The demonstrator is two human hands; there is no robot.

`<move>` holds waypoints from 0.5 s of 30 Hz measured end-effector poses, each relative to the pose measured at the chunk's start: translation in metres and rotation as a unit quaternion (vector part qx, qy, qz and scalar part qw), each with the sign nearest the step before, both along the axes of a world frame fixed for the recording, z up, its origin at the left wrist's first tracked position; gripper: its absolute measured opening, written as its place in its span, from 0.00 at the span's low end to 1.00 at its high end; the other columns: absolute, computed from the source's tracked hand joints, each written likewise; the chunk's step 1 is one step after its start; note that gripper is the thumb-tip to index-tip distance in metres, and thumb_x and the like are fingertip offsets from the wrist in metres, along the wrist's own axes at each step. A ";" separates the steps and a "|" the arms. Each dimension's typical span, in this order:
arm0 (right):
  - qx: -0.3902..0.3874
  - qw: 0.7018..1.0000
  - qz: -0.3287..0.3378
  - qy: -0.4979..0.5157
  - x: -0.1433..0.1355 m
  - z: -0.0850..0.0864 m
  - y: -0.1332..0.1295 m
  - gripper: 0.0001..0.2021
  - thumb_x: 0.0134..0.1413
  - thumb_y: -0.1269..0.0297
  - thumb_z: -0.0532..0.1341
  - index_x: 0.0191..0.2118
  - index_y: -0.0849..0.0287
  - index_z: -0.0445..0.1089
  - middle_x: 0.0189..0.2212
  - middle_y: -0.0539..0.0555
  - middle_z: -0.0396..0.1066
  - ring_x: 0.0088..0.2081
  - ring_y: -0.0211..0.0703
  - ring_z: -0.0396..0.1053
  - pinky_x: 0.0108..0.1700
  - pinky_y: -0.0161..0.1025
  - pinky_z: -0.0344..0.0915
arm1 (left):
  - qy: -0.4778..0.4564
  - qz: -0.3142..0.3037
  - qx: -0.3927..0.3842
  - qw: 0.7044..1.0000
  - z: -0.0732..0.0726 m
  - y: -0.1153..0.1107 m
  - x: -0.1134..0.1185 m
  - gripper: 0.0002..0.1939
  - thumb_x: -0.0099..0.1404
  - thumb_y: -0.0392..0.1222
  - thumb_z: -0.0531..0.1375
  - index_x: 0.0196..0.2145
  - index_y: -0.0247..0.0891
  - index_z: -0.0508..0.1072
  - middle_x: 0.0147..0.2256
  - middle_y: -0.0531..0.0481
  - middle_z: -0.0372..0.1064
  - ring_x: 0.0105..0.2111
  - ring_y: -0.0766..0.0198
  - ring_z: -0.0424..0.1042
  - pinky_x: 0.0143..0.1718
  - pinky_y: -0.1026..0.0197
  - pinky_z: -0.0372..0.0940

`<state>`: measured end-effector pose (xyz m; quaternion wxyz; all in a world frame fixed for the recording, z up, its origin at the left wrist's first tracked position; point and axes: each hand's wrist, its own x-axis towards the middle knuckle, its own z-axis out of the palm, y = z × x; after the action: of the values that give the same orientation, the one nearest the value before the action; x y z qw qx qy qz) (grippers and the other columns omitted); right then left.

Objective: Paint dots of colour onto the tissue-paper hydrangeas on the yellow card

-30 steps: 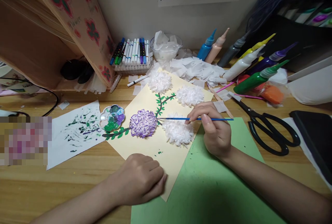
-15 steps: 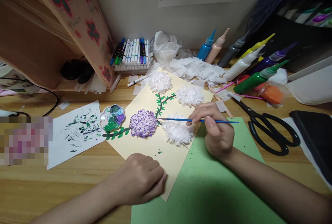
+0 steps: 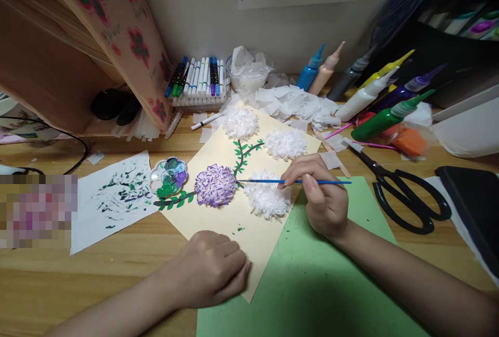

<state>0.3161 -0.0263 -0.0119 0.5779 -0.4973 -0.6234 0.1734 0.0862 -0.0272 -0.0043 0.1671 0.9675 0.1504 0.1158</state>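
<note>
My right hand (image 3: 327, 196) pinches a thin blue paintbrush (image 3: 317, 182) held nearly level. The brush tip lies between a purple-edged paper flower (image 3: 215, 186) and a white paper flower (image 3: 268, 199), by the dark painted stem. Closed in a loose fist, my left hand (image 3: 214, 269) rests on the lower part of the cream paper (image 3: 195, 228), with nothing visible in it. Two more white flowers, one at the top (image 3: 240, 122) and one at the upper right (image 3: 286, 143), sit on the same sheet. Painted stems (image 3: 242, 157) with green leaves run between the flowers.
Left of the sheet are a flower-shaped paint palette (image 3: 169, 177) and a paint-smeared white paper (image 3: 89, 222). Black-handled scissors (image 3: 409, 196) lie right of a green sheet (image 3: 312, 285). Behind stand markers (image 3: 198, 79), tissue scraps (image 3: 296, 105) and several paint bottles (image 3: 382, 113).
My right hand and the paintbrush have shifted slightly to the left, the brush tip staying near the stem between the flowers. My left hand has not moved.
</note>
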 end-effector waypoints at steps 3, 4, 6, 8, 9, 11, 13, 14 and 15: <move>0.030 0.999 -0.011 0.015 0.000 -0.001 -0.001 0.14 0.59 0.66 0.48 0.27 0.55 0.68 0.23 0.52 0.69 0.33 0.45 0.64 0.38 0.45 0.60 | 0.003 0.000 -0.001 1.000 -0.001 0.000 0.000 0.15 0.65 0.35 0.51 0.20 0.38 0.63 0.17 0.55 0.59 0.17 0.67 0.54 0.19 0.59 0.46; 0.034 0.999 -0.006 0.014 0.000 -0.001 -0.001 0.14 0.59 0.66 0.48 0.27 0.55 0.68 0.23 0.52 0.69 0.33 0.45 0.64 0.38 0.45 0.60 | 0.003 0.001 -0.001 1.000 -0.001 0.000 0.000 0.15 0.65 0.35 0.51 0.20 0.38 0.63 0.17 0.55 0.59 0.17 0.67 0.54 0.19 0.60 0.46; 0.025 1.000 0.017 0.004 0.000 -0.001 -0.001 0.14 0.59 0.67 0.48 0.28 0.55 0.68 0.23 0.52 0.69 0.34 0.45 0.63 0.38 0.45 0.60 | 0.002 0.002 -0.001 1.000 -0.001 0.000 0.000 0.15 0.65 0.35 0.51 0.20 0.38 0.63 0.17 0.55 0.59 0.17 0.68 0.54 0.20 0.60 0.46; 0.006 0.999 0.038 -0.009 0.000 -0.001 -0.001 0.13 0.59 0.68 0.49 0.29 0.55 0.68 0.25 0.52 0.69 0.35 0.44 0.63 0.38 0.44 0.60 | 0.002 0.003 -0.001 1.000 -0.001 0.000 0.000 0.15 0.65 0.35 0.51 0.20 0.38 0.63 0.17 0.55 0.59 0.17 0.68 0.54 0.20 0.60 0.45; 0.000 0.999 0.043 -0.013 0.000 -0.001 -0.001 0.13 0.59 0.68 0.49 0.29 0.55 0.68 0.25 0.52 0.69 0.35 0.44 0.63 0.38 0.44 0.60 | 0.002 0.003 -0.001 1.000 -0.001 0.000 0.000 0.15 0.65 0.35 0.51 0.20 0.38 0.63 0.17 0.55 0.59 0.17 0.68 0.54 0.20 0.60 0.45; 0.001 0.999 0.037 -0.010 0.000 -0.001 -0.001 0.13 0.59 0.68 0.49 0.29 0.55 0.67 0.25 0.51 0.69 0.34 0.43 0.63 0.39 0.44 0.60 | 0.001 0.002 -0.001 1.000 -0.001 -0.001 -0.001 0.15 0.65 0.36 0.51 0.20 0.38 0.63 0.17 0.55 0.59 0.17 0.68 0.54 0.20 0.60 0.45; 0.016 1.000 0.016 0.006 0.000 -0.001 0.000 0.13 0.59 0.68 0.49 0.28 0.55 0.67 0.24 0.51 0.69 0.34 0.44 0.63 0.39 0.44 0.60 | 0.001 0.000 0.000 1.000 -0.001 -0.001 -0.001 0.15 0.65 0.36 0.51 0.20 0.38 0.63 0.17 0.55 0.59 0.17 0.68 0.54 0.20 0.60 0.45; 0.022 1.000 0.010 0.012 0.000 0.000 0.000 0.13 0.59 0.67 0.49 0.28 0.55 0.68 0.24 0.52 0.69 0.34 0.44 0.64 0.38 0.45 0.60 | 0.002 -0.001 0.000 1.000 -0.001 -0.001 -0.001 0.15 0.66 0.36 0.51 0.20 0.38 0.63 0.18 0.55 0.59 0.17 0.68 0.54 0.20 0.60 0.45; 0.025 1.000 0.010 0.015 0.000 0.000 -0.001 0.13 0.59 0.67 0.48 0.28 0.55 0.68 0.24 0.52 0.69 0.34 0.45 0.64 0.38 0.45 0.60 | 0.002 -0.001 0.000 1.000 -0.001 -0.001 -0.001 0.15 0.66 0.36 0.51 0.20 0.37 0.63 0.18 0.55 0.60 0.17 0.68 0.54 0.20 0.60 0.45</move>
<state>0.3163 -0.0268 -0.0121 0.5978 -0.4742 -0.6232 0.1712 0.0856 -0.0278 -0.0050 0.1668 0.9680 0.1494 0.1134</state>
